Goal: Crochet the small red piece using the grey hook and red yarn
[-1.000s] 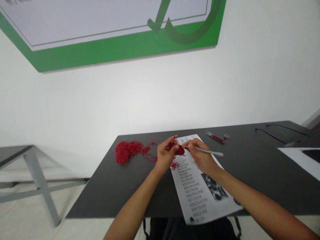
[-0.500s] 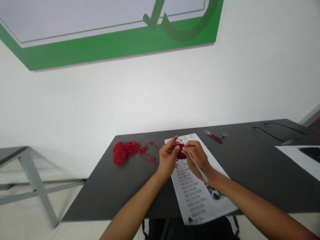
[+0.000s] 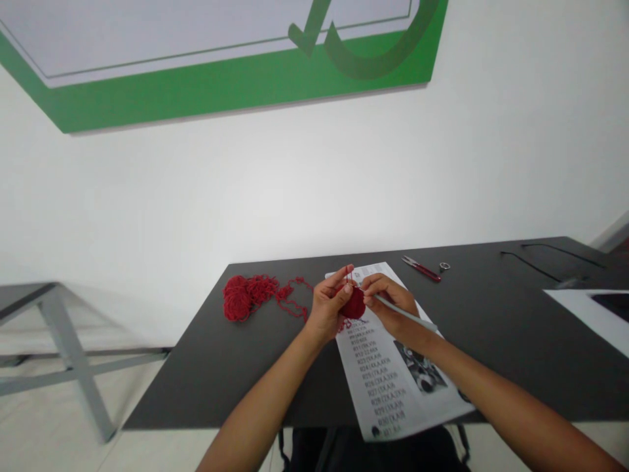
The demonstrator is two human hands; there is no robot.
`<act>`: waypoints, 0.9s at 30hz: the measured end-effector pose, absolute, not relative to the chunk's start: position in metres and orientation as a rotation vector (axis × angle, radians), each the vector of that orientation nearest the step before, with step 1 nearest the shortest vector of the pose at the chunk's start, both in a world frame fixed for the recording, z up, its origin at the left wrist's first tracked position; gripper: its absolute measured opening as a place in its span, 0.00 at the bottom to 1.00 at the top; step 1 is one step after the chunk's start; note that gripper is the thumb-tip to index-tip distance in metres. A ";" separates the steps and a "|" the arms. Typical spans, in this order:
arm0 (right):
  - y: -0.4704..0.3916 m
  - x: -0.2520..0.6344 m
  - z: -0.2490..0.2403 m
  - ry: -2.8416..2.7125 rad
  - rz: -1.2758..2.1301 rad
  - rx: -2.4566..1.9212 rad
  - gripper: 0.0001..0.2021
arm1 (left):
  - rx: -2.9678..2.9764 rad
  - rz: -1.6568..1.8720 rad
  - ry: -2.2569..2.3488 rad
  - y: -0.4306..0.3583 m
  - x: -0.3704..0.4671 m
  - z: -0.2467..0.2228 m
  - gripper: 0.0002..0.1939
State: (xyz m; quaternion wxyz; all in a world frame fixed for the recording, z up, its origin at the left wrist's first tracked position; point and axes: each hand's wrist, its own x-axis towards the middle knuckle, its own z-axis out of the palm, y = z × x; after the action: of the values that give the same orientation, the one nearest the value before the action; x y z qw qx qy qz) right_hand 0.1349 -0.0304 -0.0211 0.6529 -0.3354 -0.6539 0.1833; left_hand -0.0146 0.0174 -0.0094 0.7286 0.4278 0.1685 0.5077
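- Stretching wide, a dark table is supporting a printed sheet.
- Red yarn is lying on the table's left.
- The left hand is pinching a red crocheted piece, forefinger extended.
- The right hand is gripping a grey-handled hook, fingertips bunched together.
- The piece is sitting between both hands, over the sheet.

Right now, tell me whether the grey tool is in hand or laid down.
In hand: the right hand pinches the grey tool beside the red piece, slanting toward the wrist.
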 end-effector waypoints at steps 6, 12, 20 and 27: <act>-0.034 0.143 -0.011 -1.565 0.471 -0.758 0.03 | 0.992 1.071 0.332 0.019 -0.019 -0.006 0.28; -0.036 0.147 -0.003 -1.637 0.395 -0.763 0.02 | 0.982 1.060 0.311 0.023 -0.022 -0.007 0.28; -0.039 0.151 -0.001 -1.680 0.418 -0.759 0.05 | 0.954 0.998 0.270 0.026 -0.028 -0.005 0.30; -0.042 0.151 -0.002 -1.641 0.511 -0.805 0.08 | 0.903 1.005 0.270 0.026 -0.029 -0.003 0.28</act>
State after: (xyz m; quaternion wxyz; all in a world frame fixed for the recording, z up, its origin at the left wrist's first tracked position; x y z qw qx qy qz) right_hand 0.1508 -0.0416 -0.0018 0.5825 -0.3447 -0.7029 0.2189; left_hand -0.0291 0.0263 -0.0029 0.7721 0.4164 0.1245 0.4636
